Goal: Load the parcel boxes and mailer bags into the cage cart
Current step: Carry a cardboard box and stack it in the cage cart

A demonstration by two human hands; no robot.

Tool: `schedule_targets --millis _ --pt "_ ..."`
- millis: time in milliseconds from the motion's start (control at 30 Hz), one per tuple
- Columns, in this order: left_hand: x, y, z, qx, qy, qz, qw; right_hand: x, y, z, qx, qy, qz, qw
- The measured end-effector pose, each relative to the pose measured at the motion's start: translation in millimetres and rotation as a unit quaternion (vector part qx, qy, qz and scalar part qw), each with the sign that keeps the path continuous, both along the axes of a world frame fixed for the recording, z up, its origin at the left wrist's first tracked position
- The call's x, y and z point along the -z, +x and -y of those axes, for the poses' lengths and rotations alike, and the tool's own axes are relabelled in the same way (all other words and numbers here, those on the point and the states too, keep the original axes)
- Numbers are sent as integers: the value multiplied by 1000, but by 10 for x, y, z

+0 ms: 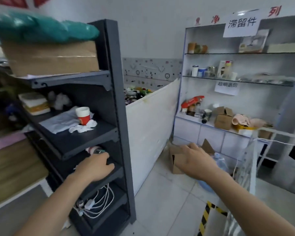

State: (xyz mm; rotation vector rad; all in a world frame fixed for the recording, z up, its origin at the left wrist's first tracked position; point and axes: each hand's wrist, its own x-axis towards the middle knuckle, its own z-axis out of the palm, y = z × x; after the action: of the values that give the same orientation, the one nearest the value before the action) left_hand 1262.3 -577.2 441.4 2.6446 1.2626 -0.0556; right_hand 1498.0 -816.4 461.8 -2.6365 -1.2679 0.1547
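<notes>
A teal mailer bag [41,28] lies on top of a large brown parcel box [54,57] on the upper shelf of a dark metal rack [116,99]. My left hand [94,166] hovers in front of a lower rack shelf with fingers loosely bent and nothing in it. My right hand [194,159] reaches out, fingers relaxed, over an open cardboard box [175,160] standing on the floor. At the right edge, part of a wire cage cart [245,167] shows, lined with clear plastic.
A white shelf unit [237,79] with jars, small boxes and paper signs stands at the right. A white panel [152,125] runs between the rack and that unit. A paper cup [83,115] and cloth sit on the rack. Charger cables [99,203] hang low. The floor is tiled.
</notes>
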Motion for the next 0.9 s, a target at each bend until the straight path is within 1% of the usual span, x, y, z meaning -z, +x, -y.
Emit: schedule_targets --millis 233,500,600,733,833,900 --pt "11 -1198 -684 -45 9 20 999 -51 -1020 -1048 -108 16 3 994" --pt "-39 -2499 -1218 -83 26 49 995 -101 -2169 -2066 -181 13 5 983" --pt "-76 -3035 -1337 -125 12 57 990 -96 -2579 -2387 -208 12 -1 978" --pt "-80 -3842 -1402 -194 34 83 977 -101 -3145 -2743 -248 0 -18 969" --pt "-21 -4436 -1382 -250 50 75 964 -114 -3580 -2998 -283 7 -31 959" --pt "47 -4770 -1370 -275 43 70 958 -133 -3849 -3158 -306 9 -23 952"
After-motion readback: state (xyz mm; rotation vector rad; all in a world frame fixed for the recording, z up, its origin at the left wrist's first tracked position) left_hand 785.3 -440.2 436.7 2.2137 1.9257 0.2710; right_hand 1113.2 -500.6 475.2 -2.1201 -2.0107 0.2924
